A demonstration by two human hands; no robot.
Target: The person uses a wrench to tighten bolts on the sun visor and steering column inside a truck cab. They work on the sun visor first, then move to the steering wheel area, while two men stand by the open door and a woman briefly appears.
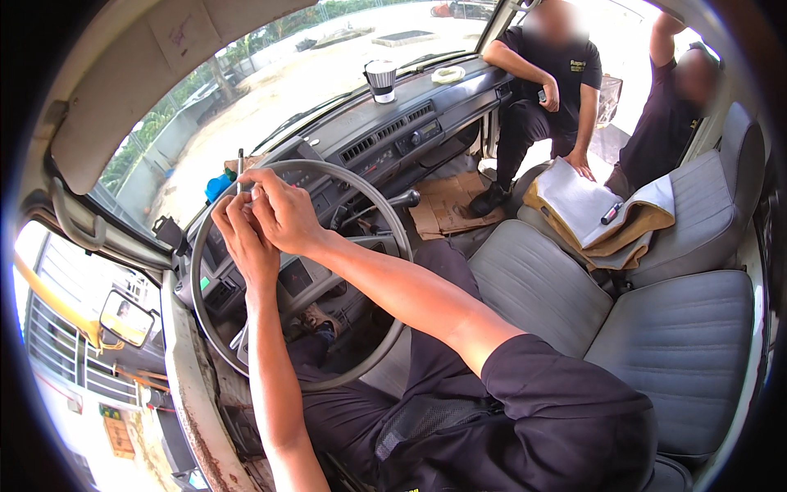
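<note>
My left hand (243, 236) and my right hand (283, 211) are together above the top of the grey steering wheel (385, 205), fingers pinched around a thin upright screwdriver-like tool (239, 164) and a small part I cannot make out. The tool's shaft sticks up past the fingers toward the windshield. Both forearms come up from the lower edge across the wheel. My legs in dark trousers lie under the wheel on the driver's seat.
A striped cup (380, 79) and a tape roll (448, 75) sit on the dashboard. A gear lever (402, 198) juts right of the wheel. Papers and a marker (611, 214) lie on the grey passenger seat (697, 344). Two people are at the far door.
</note>
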